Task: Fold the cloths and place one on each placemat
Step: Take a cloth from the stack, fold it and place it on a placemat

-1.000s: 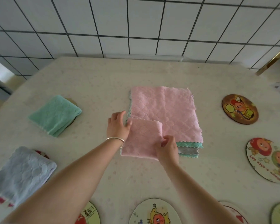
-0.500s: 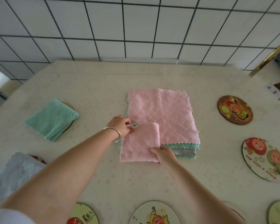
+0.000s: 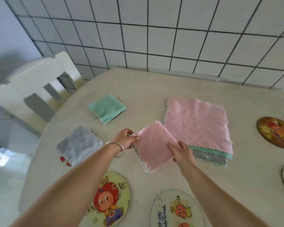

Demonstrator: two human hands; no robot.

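At the table's near edge lie two round cartoon placemats, one with a red-haired figure and one with lettering. Just beyond them both hands carry a folded pink cloth lifted off the table: the left hand, a bangle on its wrist, pinches the left corner, and the right hand has its grip curled on the right edge. Toward the left edge a folded grey cloth covers a placemat; farther back lies a folded green cloth. Right of centre sits the stack of unfolded cloths, pink on top, with a brown placemat near the right edge.
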